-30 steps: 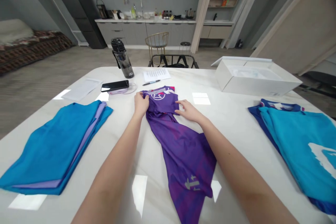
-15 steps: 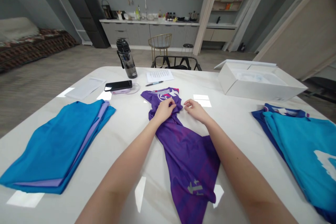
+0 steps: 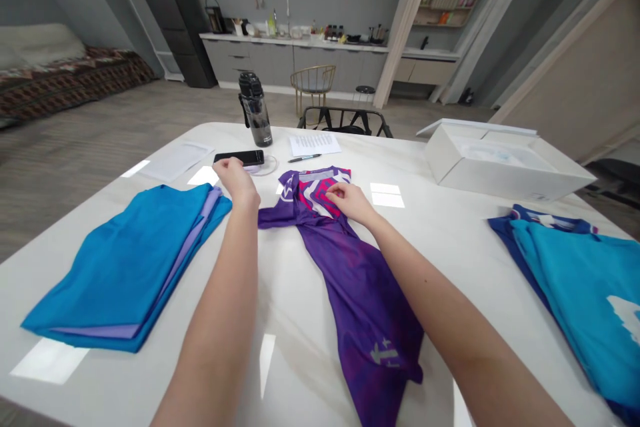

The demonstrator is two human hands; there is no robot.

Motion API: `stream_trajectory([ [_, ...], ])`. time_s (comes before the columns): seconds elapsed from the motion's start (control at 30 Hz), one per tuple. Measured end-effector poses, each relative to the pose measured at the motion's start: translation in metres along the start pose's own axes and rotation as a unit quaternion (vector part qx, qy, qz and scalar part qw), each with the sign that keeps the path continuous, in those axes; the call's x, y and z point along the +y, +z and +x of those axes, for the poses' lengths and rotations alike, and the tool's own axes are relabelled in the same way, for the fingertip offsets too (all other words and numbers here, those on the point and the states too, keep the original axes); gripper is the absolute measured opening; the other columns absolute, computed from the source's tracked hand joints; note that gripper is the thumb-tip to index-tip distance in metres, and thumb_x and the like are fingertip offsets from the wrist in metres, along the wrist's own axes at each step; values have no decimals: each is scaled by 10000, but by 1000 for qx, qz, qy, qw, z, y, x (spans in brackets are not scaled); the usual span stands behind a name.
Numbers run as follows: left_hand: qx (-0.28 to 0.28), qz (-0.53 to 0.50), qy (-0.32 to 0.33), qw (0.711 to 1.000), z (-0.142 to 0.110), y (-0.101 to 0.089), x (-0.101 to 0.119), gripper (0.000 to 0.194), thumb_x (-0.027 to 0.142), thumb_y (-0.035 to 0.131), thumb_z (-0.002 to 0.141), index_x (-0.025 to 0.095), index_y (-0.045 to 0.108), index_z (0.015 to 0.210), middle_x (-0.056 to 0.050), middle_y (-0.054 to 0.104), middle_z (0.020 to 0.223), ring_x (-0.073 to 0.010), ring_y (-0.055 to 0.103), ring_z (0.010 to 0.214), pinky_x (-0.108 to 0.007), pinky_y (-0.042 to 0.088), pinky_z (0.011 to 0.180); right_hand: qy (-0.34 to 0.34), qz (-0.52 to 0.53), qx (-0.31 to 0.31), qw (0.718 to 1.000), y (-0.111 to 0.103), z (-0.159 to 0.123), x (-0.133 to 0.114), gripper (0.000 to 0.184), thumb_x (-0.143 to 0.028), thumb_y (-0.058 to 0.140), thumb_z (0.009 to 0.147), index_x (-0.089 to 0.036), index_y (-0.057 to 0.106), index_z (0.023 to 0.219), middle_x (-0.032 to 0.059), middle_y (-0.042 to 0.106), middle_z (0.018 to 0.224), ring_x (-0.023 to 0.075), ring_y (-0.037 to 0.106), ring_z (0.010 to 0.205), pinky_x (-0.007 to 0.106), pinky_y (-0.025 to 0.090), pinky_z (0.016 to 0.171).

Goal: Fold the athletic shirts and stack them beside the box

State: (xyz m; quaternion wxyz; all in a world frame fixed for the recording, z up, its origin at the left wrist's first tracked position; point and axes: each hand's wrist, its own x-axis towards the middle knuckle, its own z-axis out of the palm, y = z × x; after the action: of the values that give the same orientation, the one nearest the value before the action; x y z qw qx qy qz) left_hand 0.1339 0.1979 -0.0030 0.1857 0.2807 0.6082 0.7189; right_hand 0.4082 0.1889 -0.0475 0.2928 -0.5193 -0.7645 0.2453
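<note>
Purple shirt [image 3: 360, 280] lies beneath the right hand [image 3: 350, 201], left hand [image 3: 236, 181] toward ten o'clock. I cannot tell either's grip.

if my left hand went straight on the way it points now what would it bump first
Probably the black phone, just beyond the left hand; depth is unclear, so it might pass above it.

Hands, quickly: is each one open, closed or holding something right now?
Left hand: curled by the phone, nothing visibly held; whether fully closed, unclear.
Right hand: bent over the shirt; whether it grips cannot be told.
</note>
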Motion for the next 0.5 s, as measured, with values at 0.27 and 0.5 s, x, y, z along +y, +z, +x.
stream_trajectory([
  [0.27,-440,482,96,752,-55,19,-23,120,241,639,825,196,680,929,-158,723,1005,-300,693,955,-389,531,860,50,-119,-64,990,57,39,-8,223,-436,701,894,-216,736,911,70,750,947,223,687,891,290,488,769],
  [0.5,-458,563,44,687,-65,26,-48,544,351,603,897,86,579,1370,-350,444,1511,-472,497,1377,-586,473,1029,131,-119,73,981,6,23,27,211,-394,644,926,-203,730,945,92,746,913,247,684,880,322,490,781],
])
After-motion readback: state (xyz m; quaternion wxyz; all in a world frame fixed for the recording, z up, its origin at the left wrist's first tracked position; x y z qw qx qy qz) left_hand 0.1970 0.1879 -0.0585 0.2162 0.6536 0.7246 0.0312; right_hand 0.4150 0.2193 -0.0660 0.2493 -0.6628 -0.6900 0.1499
